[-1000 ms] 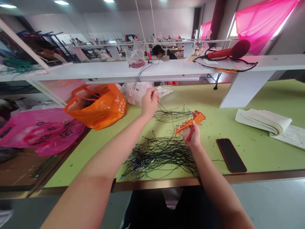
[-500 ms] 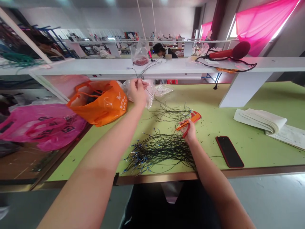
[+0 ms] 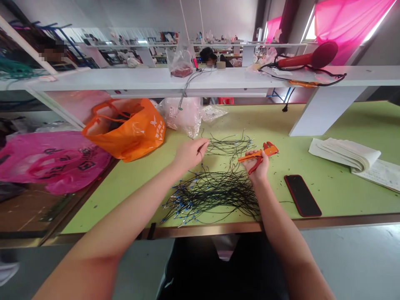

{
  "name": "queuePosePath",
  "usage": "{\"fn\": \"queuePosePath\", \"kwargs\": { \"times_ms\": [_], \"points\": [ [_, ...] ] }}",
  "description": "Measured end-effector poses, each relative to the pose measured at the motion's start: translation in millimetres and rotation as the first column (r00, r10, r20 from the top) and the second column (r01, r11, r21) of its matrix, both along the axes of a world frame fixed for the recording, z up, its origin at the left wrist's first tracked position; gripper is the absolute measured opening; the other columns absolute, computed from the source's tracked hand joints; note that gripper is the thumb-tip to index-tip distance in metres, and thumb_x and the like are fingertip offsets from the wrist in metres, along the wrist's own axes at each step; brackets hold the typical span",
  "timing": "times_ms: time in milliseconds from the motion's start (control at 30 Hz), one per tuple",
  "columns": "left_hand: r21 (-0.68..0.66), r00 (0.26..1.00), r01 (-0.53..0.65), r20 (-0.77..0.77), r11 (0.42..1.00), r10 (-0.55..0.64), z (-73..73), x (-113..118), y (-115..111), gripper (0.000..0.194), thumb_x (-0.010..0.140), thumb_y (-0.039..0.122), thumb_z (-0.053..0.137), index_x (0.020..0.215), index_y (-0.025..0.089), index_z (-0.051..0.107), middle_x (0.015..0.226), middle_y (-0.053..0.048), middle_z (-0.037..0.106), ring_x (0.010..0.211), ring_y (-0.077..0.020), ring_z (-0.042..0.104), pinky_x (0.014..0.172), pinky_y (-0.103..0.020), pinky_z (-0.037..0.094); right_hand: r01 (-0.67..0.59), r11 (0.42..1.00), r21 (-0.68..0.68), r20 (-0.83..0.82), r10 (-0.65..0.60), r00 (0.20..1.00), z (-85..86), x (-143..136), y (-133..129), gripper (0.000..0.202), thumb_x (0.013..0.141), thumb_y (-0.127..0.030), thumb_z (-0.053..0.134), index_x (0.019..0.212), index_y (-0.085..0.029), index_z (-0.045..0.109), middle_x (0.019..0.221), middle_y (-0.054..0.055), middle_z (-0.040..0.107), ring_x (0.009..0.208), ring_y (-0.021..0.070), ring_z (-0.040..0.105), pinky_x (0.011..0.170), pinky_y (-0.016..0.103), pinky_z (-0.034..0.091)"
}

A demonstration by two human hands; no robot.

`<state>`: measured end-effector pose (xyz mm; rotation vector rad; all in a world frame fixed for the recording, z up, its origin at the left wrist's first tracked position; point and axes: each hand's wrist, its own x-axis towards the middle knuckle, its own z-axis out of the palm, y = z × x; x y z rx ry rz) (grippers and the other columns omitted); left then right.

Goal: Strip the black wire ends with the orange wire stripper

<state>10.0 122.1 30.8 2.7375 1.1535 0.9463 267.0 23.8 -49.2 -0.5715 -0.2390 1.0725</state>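
From my end of the feed, the front edge of the green bench [image 3: 337,162] runs beneath both forearms, and its left edge slants away to the left of my left hand [image 3: 191,154]. Ahead of both hands, the white shelf [image 3: 134,79] crosses over the bench, its upright [image 3: 326,110] coming down ahead and to the right of my right hand [image 3: 258,163]. Open green surface lies to the right of that hand, sprinkled with dark scraps, as far as one phone [image 3: 302,196] and one wad of folded paper [image 3: 346,154]. My right hand grips one orange-and-red wire stripper [image 3: 258,156]; my left has its fingers drawn in, though I cannot tell whether they pinch a wire. I count two groups of black wires: a large bundle [image 3: 218,191] nearer me, below and between the hands, and a smaller spread [image 3: 229,145] just beyond them; single wires are too tangled to count. Two bags, one orange [image 3: 131,135] and one pink [image 3: 62,156], limit room left of my left hand.
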Motion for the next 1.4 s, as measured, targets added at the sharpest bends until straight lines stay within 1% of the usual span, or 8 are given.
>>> {"fn": "queuePosePath", "kwargs": {
  "times_ms": [200,433,633,733,833,967,1133,1400],
  "points": [
    [-0.163,0.848,0.154,-0.484,0.975,-0.215,-27.2,51.7,21.8,0.036,0.095,0.018,0.052,0.119,0.029,0.075,0.096,-0.006,0.080,0.081,-0.0229,0.072,0.069,-0.030,0.048,0.077,0.997,0.003,-0.038,-0.077,0.996,4.2,12.1,-3.2,0.020,0.082,-0.045,0.062,0.081,-0.027,0.055,0.078,-0.002,0.064,0.084,0.0206,0.069,0.081,0.041,0.059],
    [-0.241,0.743,0.340,-0.523,0.909,-0.417,-60.5,90.5,22.6,0.017,0.087,0.019,0.070,0.094,0.029,0.083,0.084,-0.007,0.079,0.082,-0.0221,0.073,0.071,-0.029,0.050,0.095,0.995,0.008,0.018,-0.095,0.995,1.2,20.1,-4.7,0.025,0.079,-0.048,0.066,0.080,-0.027,0.052,0.076,-0.003,0.065,0.080,0.0187,0.070,0.081,0.040,0.060],
    [-0.148,0.855,0.311,-0.388,0.939,-0.345,-42.2,78.8,35.0,0.033,0.101,0.024,0.050,0.116,0.027,0.079,0.103,-0.008,0.080,0.096,-0.0224,0.071,0.075,-0.031,0.051,0.091,0.996,0.017,-0.070,-0.089,0.994,6.7,19.3,-6.2,0.021,0.084,-0.046,0.060,0.081,-0.026,0.053,0.077,-0.002,0.065,0.080,0.0179,0.070,0.079,0.039,0.061],
    [-0.077,0.982,0.147,-0.107,0.986,-0.155,-28.4,72.7,49.8,0.038,0.105,0.038,0.046,0.117,0.024,0.078,0.091,-0.006,0.079,0.079,-0.0199,0.069,0.070,-0.030,0.048,0.089,0.996,-0.002,-0.136,-0.088,0.987,9.6,18.7,-7.1,0.019,0.088,-0.043,0.056,0.081,-0.026,0.054,0.078,-0.002,0.064,0.080,0.0164,0.069,0.079,0.037,0.061],
    [-0.007,0.996,-0.040,0.080,0.999,0.041,-16.4,68.0,63.9,0.039,0.104,0.042,0.048,0.117,0.019,0.077,0.077,-0.004,0.073,0.069,-0.0179,0.064,0.068,-0.029,0.044,0.086,0.996,-0.017,-0.130,-0.087,0.988,10.1,18.5,-7.4,0.021,0.090,-0.044,0.052,0.080,-0.026,0.054,0.079,-0.001,0.064,0.080,0.0165,0.070,0.081,0.038,0.062],
    [0.075,0.980,-0.189,-0.043,0.979,0.192,-6.4,68.2,74.7,0.040,0.105,0.037,0.040,0.119,0.017,0.073,0.086,-0.008,0.074,0.079,-0.0208,0.066,0.072,-0.031,0.043,0.073,0.997,-0.017,-0.084,-0.075,0.994,8.7,18.0,-6.7,0.023,0.089,-0.046,0.052,0.077,-0.027,0.053,0.079,0.000,0.063,0.081,0.0169,0.070,0.084,0.040,0.063],
    [-0.003,0.934,-0.037,-0.357,0.999,0.034,-9.7,92.0,69.4,0.034,0.099,0.033,0.047,0.106,0.016,0.076,0.090,-0.012,0.076,0.083,-0.0262,0.068,0.072,-0.034,0.043,0.069,0.997,-0.037,-0.036,-0.070,0.997,5.4,17.3,-5.1,0.022,0.087,-0.047,0.053,0.078,-0.027,0.053,0.079,0.002,0.063,0.083,0.0191,0.070,0.085,0.043,0.062],
    [-0.304,0.797,0.080,-0.552,0.949,-0.245,-8.9,105.6,77.7,0.049,0.089,0.040,0.066,0.136,0.027,0.068,0.104,-0.008,0.079,0.079,-0.0238,0.069,0.076,-0.034,0.047,0.070,0.997,-0.022,-0.078,-0.072,0.994,4.9,21.5,-5.0,0.022,0.089,-0.045,0.052,0.078,-0.026,0.053,0.080,0.001,0.064,0.083,0.0173,0.069,0.090,0.042,0.061]
  ]
}}
